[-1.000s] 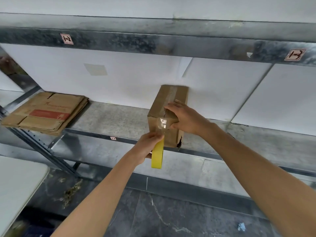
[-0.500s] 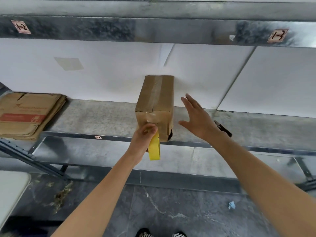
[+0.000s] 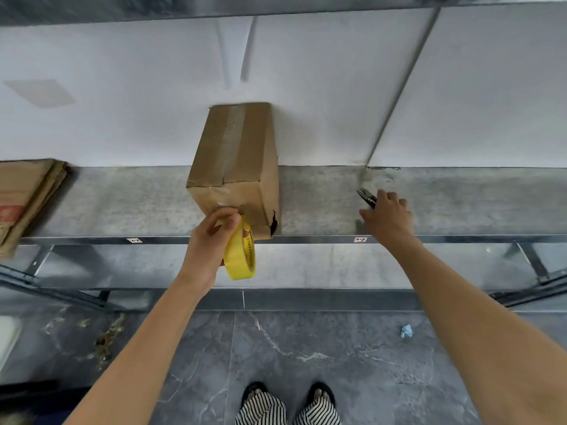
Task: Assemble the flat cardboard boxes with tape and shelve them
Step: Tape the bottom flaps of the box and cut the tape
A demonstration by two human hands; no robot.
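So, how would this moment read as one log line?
left hand grips yellow tape roll at brown cardboard box | right hand at small black snips on grey metal shelf

The box (image 3: 236,161) is plain brown; the tape roll (image 3: 241,260) at its 6 o'clock is bright yellow. The shelf (image 3: 122,204) is mottled grey, the floor (image 3: 337,372) dark grey with white veins, the trousers (image 3: 264,409) black-and-white striped.

Bare forearms (image 3: 147,332), black-and-white striped trousers (image 3: 260,409), dark sandals (image 3: 320,388) (toes showing) on both feet
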